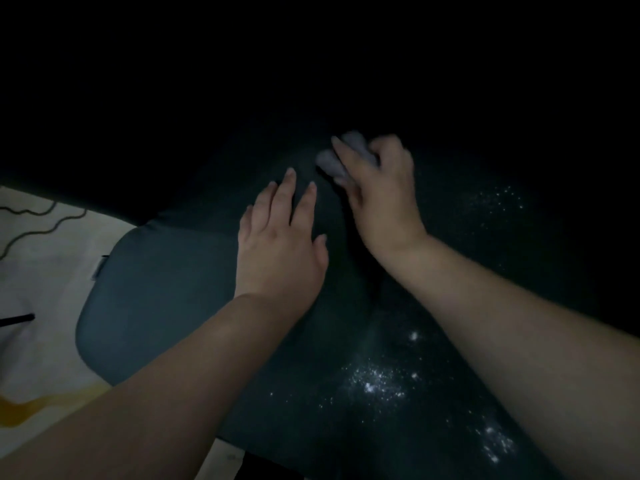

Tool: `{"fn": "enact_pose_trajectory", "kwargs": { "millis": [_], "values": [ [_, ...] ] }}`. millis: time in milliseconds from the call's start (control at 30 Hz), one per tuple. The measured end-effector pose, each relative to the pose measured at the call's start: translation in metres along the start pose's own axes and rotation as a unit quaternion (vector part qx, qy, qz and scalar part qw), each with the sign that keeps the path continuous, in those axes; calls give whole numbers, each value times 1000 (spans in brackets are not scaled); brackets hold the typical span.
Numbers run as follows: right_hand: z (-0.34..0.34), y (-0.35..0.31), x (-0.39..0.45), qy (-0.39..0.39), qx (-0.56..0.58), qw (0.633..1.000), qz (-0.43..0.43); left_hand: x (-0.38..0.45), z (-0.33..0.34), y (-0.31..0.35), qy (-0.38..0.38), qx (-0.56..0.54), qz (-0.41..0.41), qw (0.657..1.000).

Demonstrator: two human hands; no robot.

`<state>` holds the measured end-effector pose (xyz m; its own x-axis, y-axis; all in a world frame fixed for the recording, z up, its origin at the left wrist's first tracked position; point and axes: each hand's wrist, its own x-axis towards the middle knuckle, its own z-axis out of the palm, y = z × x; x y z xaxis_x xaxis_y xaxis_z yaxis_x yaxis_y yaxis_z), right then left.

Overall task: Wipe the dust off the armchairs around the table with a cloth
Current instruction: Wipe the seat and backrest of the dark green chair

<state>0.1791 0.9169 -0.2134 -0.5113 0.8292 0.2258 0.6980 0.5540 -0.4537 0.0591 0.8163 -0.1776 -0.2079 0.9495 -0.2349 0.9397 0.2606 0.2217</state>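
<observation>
The scene is very dark. A dark teal armchair seat (156, 289) fills the middle of the view. My right hand (377, 192) grips a bunched grey cloth (334, 161) and presses it on the seat near its back. My left hand (280, 244) lies flat on the cushion just left of it, fingers spread, holding nothing. White dust specks (377, 379) lie scattered on the seat between my forearms, with fainter white specks (498, 199) to the right of my right hand. The chair's back is lost in darkness.
A pale patterned floor or rug (45, 271) with wavy grey lines and a yellow patch shows at the left. A thin black rod (17, 319) lies on it near the left edge. Everything above and to the right is black.
</observation>
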Motion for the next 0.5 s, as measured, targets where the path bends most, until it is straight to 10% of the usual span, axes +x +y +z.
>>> {"fn": "enact_pose_trajectory", "kwargs": {
  "millis": [233, 500],
  "values": [
    [-11, 18, 34, 56, -3, 982, 181, 5, 1, 5, 8, 11, 0, 1000],
    [-1, -6, 41, -64, 45, 997, 15, 8, -2, 9, 29, -11, 1, 1000]
  ]
}}
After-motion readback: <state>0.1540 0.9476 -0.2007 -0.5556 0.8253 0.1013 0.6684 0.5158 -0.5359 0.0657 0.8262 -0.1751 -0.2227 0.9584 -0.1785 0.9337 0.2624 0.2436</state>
